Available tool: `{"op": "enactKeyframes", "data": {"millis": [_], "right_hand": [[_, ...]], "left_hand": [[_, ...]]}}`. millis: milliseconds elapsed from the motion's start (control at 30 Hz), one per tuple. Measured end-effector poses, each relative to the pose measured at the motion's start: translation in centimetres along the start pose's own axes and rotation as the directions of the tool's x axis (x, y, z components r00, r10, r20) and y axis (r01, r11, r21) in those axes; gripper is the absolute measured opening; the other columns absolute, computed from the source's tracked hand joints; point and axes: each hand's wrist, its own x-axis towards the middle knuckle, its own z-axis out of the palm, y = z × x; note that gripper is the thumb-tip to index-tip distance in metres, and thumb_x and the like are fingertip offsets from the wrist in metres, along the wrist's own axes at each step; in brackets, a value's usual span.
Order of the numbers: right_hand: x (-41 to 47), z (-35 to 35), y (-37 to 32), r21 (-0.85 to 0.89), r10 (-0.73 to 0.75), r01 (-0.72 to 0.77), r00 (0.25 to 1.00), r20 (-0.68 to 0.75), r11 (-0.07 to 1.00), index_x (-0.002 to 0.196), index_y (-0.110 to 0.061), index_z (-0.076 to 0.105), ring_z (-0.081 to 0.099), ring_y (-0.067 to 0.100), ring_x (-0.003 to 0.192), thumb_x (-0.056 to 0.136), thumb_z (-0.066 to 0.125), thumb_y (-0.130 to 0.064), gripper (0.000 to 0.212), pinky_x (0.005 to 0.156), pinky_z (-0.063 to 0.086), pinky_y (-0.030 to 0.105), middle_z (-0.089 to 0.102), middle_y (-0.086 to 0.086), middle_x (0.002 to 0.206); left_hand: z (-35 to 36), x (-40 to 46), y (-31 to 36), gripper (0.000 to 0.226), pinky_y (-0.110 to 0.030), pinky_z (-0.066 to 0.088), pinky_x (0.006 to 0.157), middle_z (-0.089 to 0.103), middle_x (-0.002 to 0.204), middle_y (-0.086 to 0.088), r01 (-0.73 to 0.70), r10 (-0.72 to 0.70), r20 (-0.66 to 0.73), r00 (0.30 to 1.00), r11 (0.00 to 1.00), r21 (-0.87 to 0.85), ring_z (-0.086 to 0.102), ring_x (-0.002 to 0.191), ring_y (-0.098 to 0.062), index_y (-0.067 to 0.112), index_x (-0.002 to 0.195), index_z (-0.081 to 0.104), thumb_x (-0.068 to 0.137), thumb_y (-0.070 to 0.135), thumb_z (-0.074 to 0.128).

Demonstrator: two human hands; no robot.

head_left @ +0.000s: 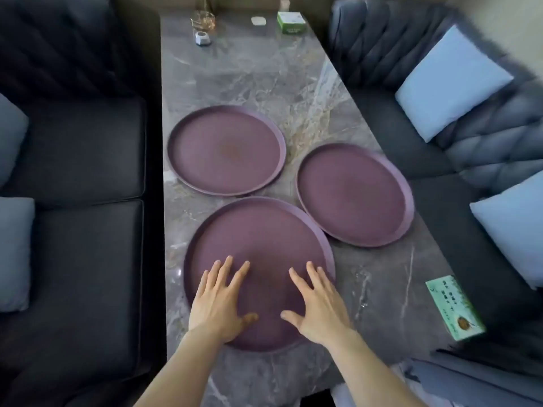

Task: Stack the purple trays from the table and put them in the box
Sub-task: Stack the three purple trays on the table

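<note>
Three round purple trays lie flat on a grey marble table [249,77]. The nearest tray [258,230] is the largest in view. A second tray [226,151] lies behind it to the left, and a third tray [354,195] lies to the right, its edge close to the near one. My left hand [219,301] and my right hand [318,304] hover palm down over the near part of the nearest tray, fingers spread, holding nothing. No box for the trays is in view.
Dark sofas flank the table, with pale blue cushions [449,83] on the right one. A green tissue box [454,308] sits at the table's near right edge. At the far end stand a green packet [291,22], a small white dish [258,20] and a small grey holder [202,39].
</note>
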Motion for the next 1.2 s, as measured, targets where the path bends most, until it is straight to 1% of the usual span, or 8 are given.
{"op": "enactKeyframes", "data": {"millis": [233, 367, 433, 500, 633, 867, 1100, 1200], "right_hand": [[-0.6, 0.3, 1.9, -0.039, -0.014, 0.014, 1.0, -0.013, 0.999, 0.154, -0.042, 0.005, -0.004, 0.02, 0.153, 0.086, 0.059, -0.056, 0.089, 0.121, 0.016, 0.035, -0.008, -0.004, 0.166], [-0.4, -0.7, 2.3, 0.023, 0.012, -0.012, 1.0, -0.018, 1.0, 0.153, -0.038, 0.024, 0.01, 0.019, 0.153, 0.088, 0.055, -0.057, 0.074, 0.119, 0.026, 0.035, 0.01, -0.004, 0.166], [0.2, -2.1, 2.9, 0.136, 0.077, -0.059, 0.988, -0.133, 0.989, 0.139, -0.032, 0.052, 0.042, 0.018, 0.139, 0.089, 0.054, -0.055, 0.055, 0.106, 0.041, 0.032, 0.047, -0.003, 0.149], [1.6, -3.8, 4.4, 0.234, 0.157, -0.084, 0.937, -0.313, 0.969, 0.112, -0.03, 0.071, 0.066, 0.018, 0.104, 0.087, 0.058, -0.048, 0.034, 0.084, 0.051, 0.033, 0.07, -0.004, 0.11], [4.8, -7.6, 10.3, 0.434, 0.372, -0.174, 0.824, -0.427, 0.884, 0.081, -0.027, 0.071, 0.068, 0.023, 0.071, 0.083, 0.065, -0.033, 0.009, 0.064, 0.055, 0.037, 0.067, -0.004, 0.077], [10.9, -15.1, 20.6, 0.56, 0.611, -0.357, 0.699, -0.371, 0.748, 0.118, -0.016, 0.069, 0.061, 0.033, 0.103, 0.09, 0.065, -0.028, 0.03, 0.081, 0.044, 0.035, 0.062, 0.012, 0.115], [17.0, -17.6, 26.4, 0.601, 0.628, -0.424, 0.759, -0.173, 0.678, 0.151, -0.028, 0.035, 0.038, 0.032, 0.14, 0.095, 0.058, -0.034, 0.061, 0.108, 0.038, 0.05, 0.041, 0.008, 0.153], [19.1, -17.3, 27.0, 0.715, 0.647, -0.403, 0.757, -0.091, 0.571, 0.151, -0.031, 0.034, 0.038, 0.032, 0.141, 0.094, 0.06, -0.032, 0.063, 0.111, 0.038, 0.052, 0.041, 0.006, 0.154]], "left_hand": [[1.6, 0.2, 1.3, 0.114, -0.045, 0.008, 0.124, -0.006, 0.169, -0.004, 0.02, -0.025, 0.062, 0.998, 0.996, 0.085, -0.009, 0.155, -0.033, 0.044, 0.157, 0.003, 0.069, 0.064, 0.072], [1.9, 0.4, 2.0, 0.1, -0.049, 0.044, 0.106, 0.044, 0.155, -0.01, 0.064, -0.067, 0.024, 0.997, 0.993, 0.102, 0.04, 0.142, -0.038, 0.035, 0.145, 0.048, 0.055, 0.07, 0.074], [1.4, 1.5, 3.1, 0.074, -0.048, 0.052, 0.091, 0.065, 0.129, -0.01, 0.102, -0.097, -0.073, 0.993, 0.992, 0.069, 0.061, 0.118, -0.036, 0.026, 0.126, 0.066, 0.063, 0.066, 0.068], [0.0, 3.4, 4.7, 0.056, -0.046, 0.051, 0.083, 0.07, 0.112, -0.006, 0.136, -0.134, -0.157, 0.978, 0.991, 0.0, 0.065, 0.103, -0.033, 0.022, 0.117, 0.067, 0.074, 0.057, 0.065], [-3.0, 8.5, 9.0, 0.05, -0.044, 0.046, 0.09, 0.064, 0.124, -0.003, 0.103, -0.135, -0.208, 0.969, 0.982, -0.159, 0.058, 0.114, -0.031, 0.023, 0.128, 0.06, 0.085, 0.047, 0.063], [-6.9, 19.5, 15.9, 0.056, -0.045, 0.046, 0.095, 0.051, 0.139, -0.001, 0.166, -0.244, -0.133, 0.961, 0.889, -0.428, 0.047, 0.128, -0.024, 0.027, 0.141, 0.046, 0.09, 0.047, 0.057], [-6.5, 26.7, 18.2, 0.093, -0.045, 0.039, 0.111, 0.033, 0.155, -0.011, 0.361, -0.361, 0.103, 0.927, 0.785, -0.503, 0.042, 0.139, -0.032, 0.02, 0.158, 0.018, 0.085, 0.042, 0.071], [-6.0, 27.9, 18.1, 0.088, -0.042, 0.041, 0.11, 0.037, 0.155, -0.009, 0.437, -0.449, 0.117, 0.886, 0.723, -0.535, 0.048, 0.136, -0.032, 0.016, 0.157, 0.026, 0.083, 0.035, 0.071]]}}
